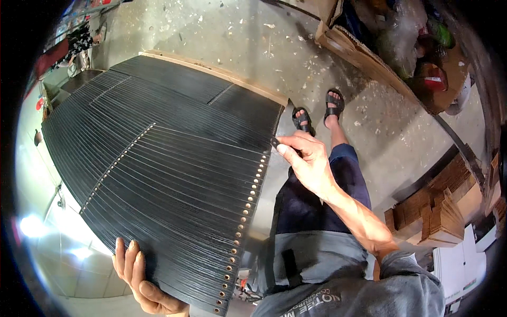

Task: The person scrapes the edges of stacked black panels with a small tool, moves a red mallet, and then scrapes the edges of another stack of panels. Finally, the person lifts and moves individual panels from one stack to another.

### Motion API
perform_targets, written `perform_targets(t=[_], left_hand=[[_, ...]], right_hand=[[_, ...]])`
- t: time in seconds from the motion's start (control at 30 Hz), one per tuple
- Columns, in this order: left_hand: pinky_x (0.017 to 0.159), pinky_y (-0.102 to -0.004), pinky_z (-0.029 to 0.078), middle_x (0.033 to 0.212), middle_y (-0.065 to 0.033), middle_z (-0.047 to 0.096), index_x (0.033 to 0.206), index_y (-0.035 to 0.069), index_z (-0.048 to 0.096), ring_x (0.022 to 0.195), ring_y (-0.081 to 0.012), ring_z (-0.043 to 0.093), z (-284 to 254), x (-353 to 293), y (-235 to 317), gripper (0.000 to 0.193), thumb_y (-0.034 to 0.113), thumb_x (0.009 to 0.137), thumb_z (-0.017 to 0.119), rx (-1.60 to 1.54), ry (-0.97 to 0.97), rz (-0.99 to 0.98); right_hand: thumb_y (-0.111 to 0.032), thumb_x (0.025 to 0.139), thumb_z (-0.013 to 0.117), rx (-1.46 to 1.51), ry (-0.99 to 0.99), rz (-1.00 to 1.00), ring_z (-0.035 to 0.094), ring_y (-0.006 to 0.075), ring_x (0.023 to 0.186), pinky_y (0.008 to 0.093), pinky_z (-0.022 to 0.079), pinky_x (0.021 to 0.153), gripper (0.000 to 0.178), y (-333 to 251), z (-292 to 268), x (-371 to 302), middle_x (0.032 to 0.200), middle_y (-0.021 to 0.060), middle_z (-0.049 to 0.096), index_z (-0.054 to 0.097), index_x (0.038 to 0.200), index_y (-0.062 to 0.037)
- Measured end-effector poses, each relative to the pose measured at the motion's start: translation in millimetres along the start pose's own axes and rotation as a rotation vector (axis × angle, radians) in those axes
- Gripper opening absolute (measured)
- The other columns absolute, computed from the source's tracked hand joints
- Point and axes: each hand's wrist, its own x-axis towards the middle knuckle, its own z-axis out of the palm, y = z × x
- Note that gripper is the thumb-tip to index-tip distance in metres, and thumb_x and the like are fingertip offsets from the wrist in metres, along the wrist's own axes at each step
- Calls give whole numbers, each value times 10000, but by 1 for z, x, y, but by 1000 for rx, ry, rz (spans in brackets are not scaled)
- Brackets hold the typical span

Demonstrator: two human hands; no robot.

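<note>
A broad layer of black strap-like strips (200, 185) lies side by side across a work surface, with thin pale lines between them. Brass-coloured dots, rivets or eyelets, run in a row along the right ends, and another dotted row crosses the left middle. My left hand (142, 280) curls round the near left edge of the strips, fingertips on top. At the far end of the right row, my right hand (306, 158) pinches the small dark end of one strip between thumb and forefinger. Whether that end is lifted off the layer I cannot tell.
Pale wooden edging (216, 71) borders the far side of the surface. A large cardboard box (359, 55) with mixed goods stands far right; folded cardboard (443, 222) and white boxes (462, 264) are at right. My sandalled feet (334, 103) stand on concrete. A person's patterned clothing (79, 45) shows far left.
</note>
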Motion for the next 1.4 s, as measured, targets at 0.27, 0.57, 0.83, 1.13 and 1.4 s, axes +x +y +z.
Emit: perform_targets(t=[0.27,0.57,0.83,1.13,1.4], left_hand=[[1217,-581,251,1334,-170,633,1218,-5,643,1384,-412,469,-5,-2,-1,554,318,1092,211,35,-16,47],[1212,-566,275,1327,-165,641,1220,-10,642,1381,-408,475,-10,-5,-8,551,301,1093,204,97,-54,36],[1201,-553,301,1306,-175,651,1193,-23,647,1366,-402,493,-6,-2,-4,529,271,1095,219,69,-34,59],[1199,-564,272,1282,-162,684,1210,1,658,1349,-405,522,-2,0,1,500,255,1096,242,26,24,66],[1187,-557,309,1301,-184,659,1194,-35,646,1357,-410,502,-8,-2,-1,513,244,1099,226,33,8,86]], right_hand=[[-95,929,705,38,-107,-77,564,155,706,301,451,653,175,-15,6,-20,744,58,587,747,1059,14],[-96,913,701,-14,-105,70,611,207,730,324,486,667,231,-23,13,-14,805,115,629,733,1096,39],[-150,913,737,-40,62,-44,524,182,645,327,426,605,211,-9,18,-5,721,86,581,744,1031,25],[-131,926,711,-33,54,-12,557,180,675,320,442,626,201,-19,5,-10,723,92,594,747,1053,20],[-107,933,694,0,-119,-177,557,168,682,320,444,620,181,-52,1,-34,708,78,568,759,1064,1]])
